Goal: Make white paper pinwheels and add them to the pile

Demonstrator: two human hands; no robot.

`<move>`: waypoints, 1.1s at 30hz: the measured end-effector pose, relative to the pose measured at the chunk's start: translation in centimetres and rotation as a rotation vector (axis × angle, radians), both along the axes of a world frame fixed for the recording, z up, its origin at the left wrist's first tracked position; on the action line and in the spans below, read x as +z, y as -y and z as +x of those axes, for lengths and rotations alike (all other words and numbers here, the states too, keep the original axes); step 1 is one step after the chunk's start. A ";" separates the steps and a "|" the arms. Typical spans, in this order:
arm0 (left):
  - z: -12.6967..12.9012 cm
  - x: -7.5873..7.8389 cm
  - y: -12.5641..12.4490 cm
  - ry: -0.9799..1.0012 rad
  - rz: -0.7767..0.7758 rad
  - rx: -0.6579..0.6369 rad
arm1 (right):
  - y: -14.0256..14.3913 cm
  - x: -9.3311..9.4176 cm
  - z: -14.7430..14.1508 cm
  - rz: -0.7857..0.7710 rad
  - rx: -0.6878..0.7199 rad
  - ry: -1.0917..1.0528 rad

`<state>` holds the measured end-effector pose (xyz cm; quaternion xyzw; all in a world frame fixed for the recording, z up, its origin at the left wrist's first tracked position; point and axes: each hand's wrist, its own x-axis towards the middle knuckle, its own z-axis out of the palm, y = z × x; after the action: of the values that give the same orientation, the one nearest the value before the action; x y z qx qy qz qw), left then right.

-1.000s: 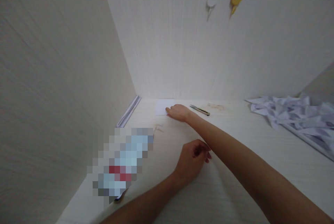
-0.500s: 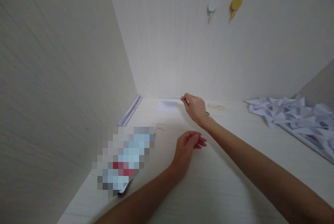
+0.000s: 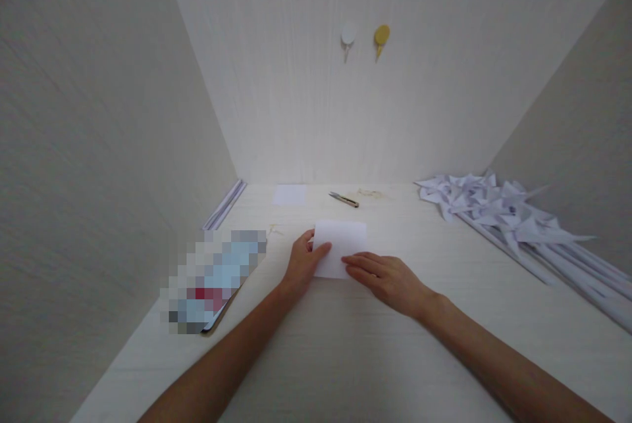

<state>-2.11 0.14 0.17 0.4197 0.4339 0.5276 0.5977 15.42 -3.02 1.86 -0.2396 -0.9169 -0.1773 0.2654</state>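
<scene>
Single head view, looking forward-down, close over desk, facing wall corner.

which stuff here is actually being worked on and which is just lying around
In hand:
- white paper sheet, flat on the desk
- left hand on its left edge
- right hand on its near right corner

Lying about:
- paper stack near the back wall
- small cutter
- folded paper pinwheels at right
- two wall hooks
- blurred flat item at left
</scene>
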 end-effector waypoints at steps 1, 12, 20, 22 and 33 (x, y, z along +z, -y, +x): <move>-0.3 0.0 0.2 -0.025 0.000 -0.030 | 0.0 -0.3 0.4 -0.072 -0.001 -0.077; -1.1 0.5 0.5 -0.260 -0.004 -0.139 | -2.0 -1.6 2.1 -1.475 0.152 -0.828; -1.8 0.8 0.3 -0.155 0.005 -0.315 | -2.1 -1.3 2.5 -1.489 -0.024 -1.009; -2.0 0.7 0.1 -0.105 0.025 -0.343 | -2.4 -1.5 2.8 -1.426 -0.073 -1.044; -1.9 0.5 0.2 -0.099 0.147 -0.365 | -2.1 -1.4 2.5 -1.185 -0.235 -1.083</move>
<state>-4.02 -0.11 0.68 0.5592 0.3400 0.4195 0.6291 17.96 -0.94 0.51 -0.4875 -0.5717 0.4517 0.4811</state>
